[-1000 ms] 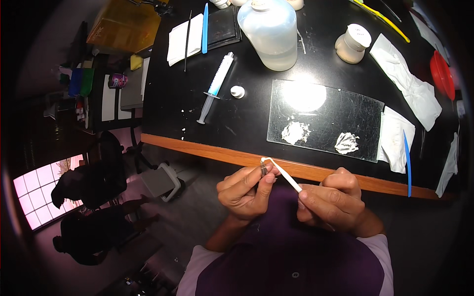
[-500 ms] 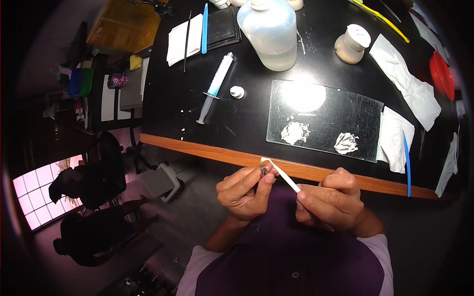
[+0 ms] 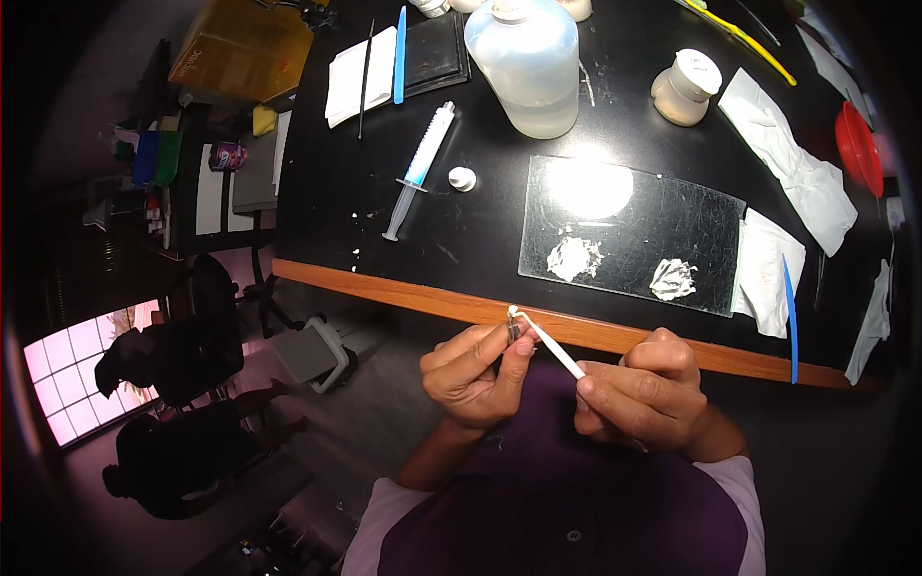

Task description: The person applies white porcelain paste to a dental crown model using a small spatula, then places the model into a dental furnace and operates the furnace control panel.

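Note:
Just before the table's front edge, my left hand [image 3: 477, 377] pinches a small dark, shiny piece [image 3: 513, 331] between thumb and fingers; its exact kind is too small to make out. My right hand [image 3: 643, 392] grips a slim white stick tool [image 3: 554, 348] like a pen, its thin tip bent. That tip touches or nearly touches a white bit on top of the small piece. Beyond the hands lies a scratched glass slab [image 3: 629, 216] bearing a white paste smear [image 3: 574, 259] and a second white paste smear [image 3: 673, 279].
A syringe [image 3: 419, 171] and a white cap [image 3: 462, 180] lie left of the slab. Behind stands a translucent bottle [image 3: 538, 96], with a small jar [image 3: 685, 88] to its right. A blue stick [image 3: 790, 322] rests by a folded tissue [image 3: 766, 269] at the wooden edge [image 3: 403, 296].
Both hands stay almost in place. The bent tip of the white tool has shifted very slightly at the top of the small piece.

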`<act>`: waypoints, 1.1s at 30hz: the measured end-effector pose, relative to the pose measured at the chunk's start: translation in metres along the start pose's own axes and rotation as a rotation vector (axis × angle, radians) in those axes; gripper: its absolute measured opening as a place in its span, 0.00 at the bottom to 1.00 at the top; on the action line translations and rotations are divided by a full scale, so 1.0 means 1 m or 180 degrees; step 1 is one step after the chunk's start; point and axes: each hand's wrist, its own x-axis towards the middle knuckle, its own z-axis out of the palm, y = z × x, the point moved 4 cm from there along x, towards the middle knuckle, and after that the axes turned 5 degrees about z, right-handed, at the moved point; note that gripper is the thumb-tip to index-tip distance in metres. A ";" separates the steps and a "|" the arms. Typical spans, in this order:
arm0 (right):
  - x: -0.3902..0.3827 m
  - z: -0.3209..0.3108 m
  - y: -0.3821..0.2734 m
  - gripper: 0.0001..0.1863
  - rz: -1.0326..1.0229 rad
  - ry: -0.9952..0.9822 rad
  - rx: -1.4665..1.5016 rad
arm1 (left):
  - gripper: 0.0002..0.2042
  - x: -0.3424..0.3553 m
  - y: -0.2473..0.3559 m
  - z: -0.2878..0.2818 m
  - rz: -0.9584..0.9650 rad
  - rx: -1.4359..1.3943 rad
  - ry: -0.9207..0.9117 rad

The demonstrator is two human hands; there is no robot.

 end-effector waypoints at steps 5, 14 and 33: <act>-0.001 0.000 0.000 0.14 -0.0017 0.0051 -0.0053 | 0.06 0.003 0.002 0.002 0.0123 -0.0064 0.0097; -0.002 0.002 0.002 0.13 0.0028 0.0165 -0.0105 | 0.10 0.006 0.009 0.002 -0.0018 0.0119 -0.0028; -0.001 0.004 0.002 0.13 0.0011 0.0056 -0.0219 | 0.10 0.014 0.014 0.003 -0.0131 0.0185 -0.0009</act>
